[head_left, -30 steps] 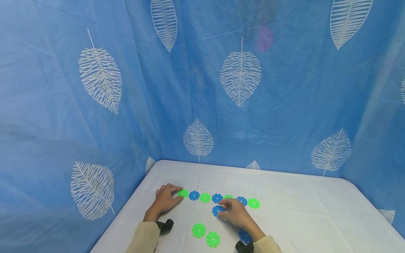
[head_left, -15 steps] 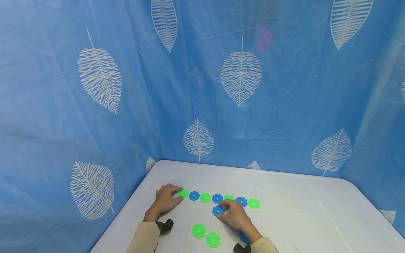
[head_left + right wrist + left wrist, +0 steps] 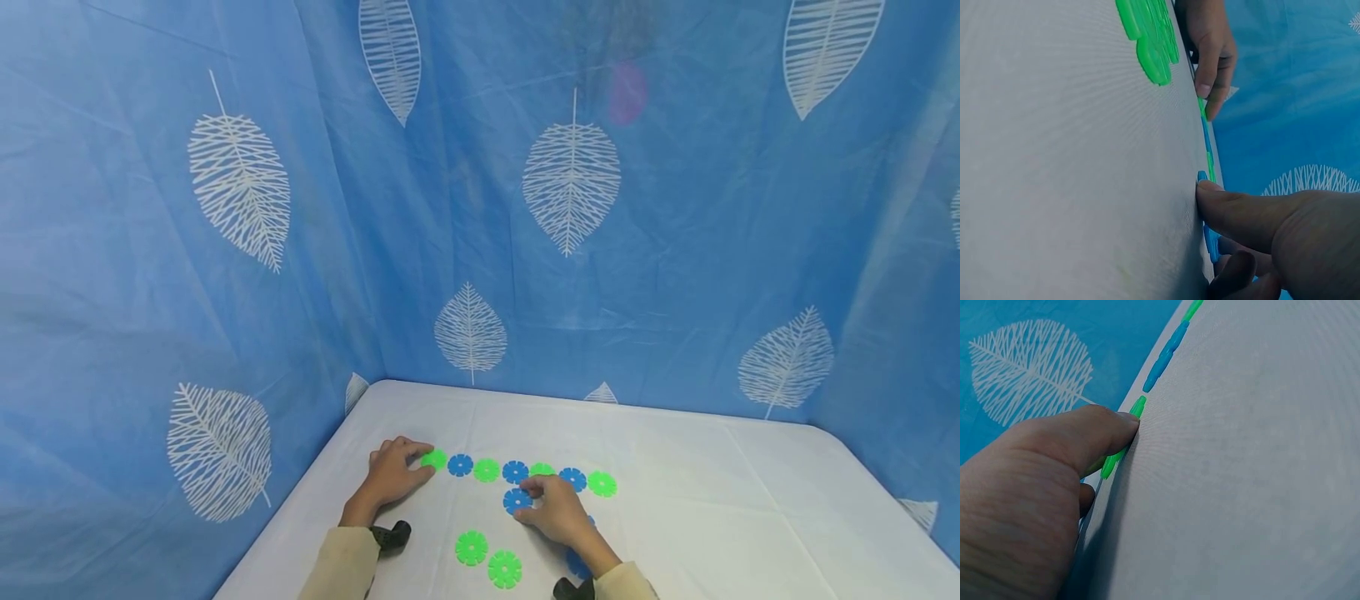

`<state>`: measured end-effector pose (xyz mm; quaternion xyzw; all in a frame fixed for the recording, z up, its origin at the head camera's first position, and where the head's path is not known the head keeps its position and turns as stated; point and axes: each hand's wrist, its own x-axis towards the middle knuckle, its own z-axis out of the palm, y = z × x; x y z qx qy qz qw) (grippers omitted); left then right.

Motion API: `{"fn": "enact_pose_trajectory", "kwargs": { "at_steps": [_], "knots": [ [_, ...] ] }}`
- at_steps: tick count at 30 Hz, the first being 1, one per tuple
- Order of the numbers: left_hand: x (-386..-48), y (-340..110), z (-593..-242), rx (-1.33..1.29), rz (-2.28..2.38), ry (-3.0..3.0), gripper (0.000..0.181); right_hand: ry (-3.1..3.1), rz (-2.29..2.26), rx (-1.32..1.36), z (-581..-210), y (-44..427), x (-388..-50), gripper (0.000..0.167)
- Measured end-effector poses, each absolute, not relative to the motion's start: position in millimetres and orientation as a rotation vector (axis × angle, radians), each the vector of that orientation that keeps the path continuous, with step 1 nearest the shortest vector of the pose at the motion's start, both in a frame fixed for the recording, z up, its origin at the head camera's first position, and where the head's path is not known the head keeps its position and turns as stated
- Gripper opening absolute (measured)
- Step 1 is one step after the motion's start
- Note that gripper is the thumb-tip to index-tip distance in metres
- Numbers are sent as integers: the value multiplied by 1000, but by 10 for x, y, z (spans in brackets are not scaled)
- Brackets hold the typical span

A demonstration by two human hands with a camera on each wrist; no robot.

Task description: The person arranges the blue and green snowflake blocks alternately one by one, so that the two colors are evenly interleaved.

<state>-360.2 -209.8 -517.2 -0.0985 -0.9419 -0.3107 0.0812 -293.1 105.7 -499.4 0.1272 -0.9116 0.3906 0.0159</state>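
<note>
Flat notched plastic discs, like snowflake building discs, lie in a row of alternating green and blue on the table. My left hand [image 3: 397, 471] pinches the left-end green disc [image 3: 433, 460] by its edge; in the left wrist view the thumb presses on the green disc [image 3: 1137, 407]. Just below the row's middle blue disc [image 3: 515, 472] lies another blue disc [image 3: 516, 502]. My right hand [image 3: 557, 508] holds that lower disc at its right side between thumb and fingers, partly covering a green disc [image 3: 542, 471] of the row. The right wrist view shows the thumb against the blue disc [image 3: 1211, 244].
Two loose green discs [image 3: 472, 548] [image 3: 505, 569] lie nearer the front of the white table [image 3: 720, 517]. Further blue discs [image 3: 577, 564] are partly hidden under my right forearm. A blue leaf-patterned curtain [image 3: 675, 250] borders the table's back and left.
My right thumb has shifted from over the lower blue disc to its lower right edge, and the right forearm has moved slightly left. The left hand has stayed still.
</note>
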Motion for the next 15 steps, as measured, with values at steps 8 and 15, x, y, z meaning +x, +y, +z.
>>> {"fn": "enact_pose_trajectory", "kwargs": {
  "at_steps": [8,15],
  "knots": [
    [-3597,-2098,-5177,-289,-923,-2817,36,-2846,1217,399,-4985,1050,-2931,43],
    [-3595,-2103,-5174,-295,-926,-2809,36,-2851,1207,392,-5012,1046,-2951,43]
  ]
}}
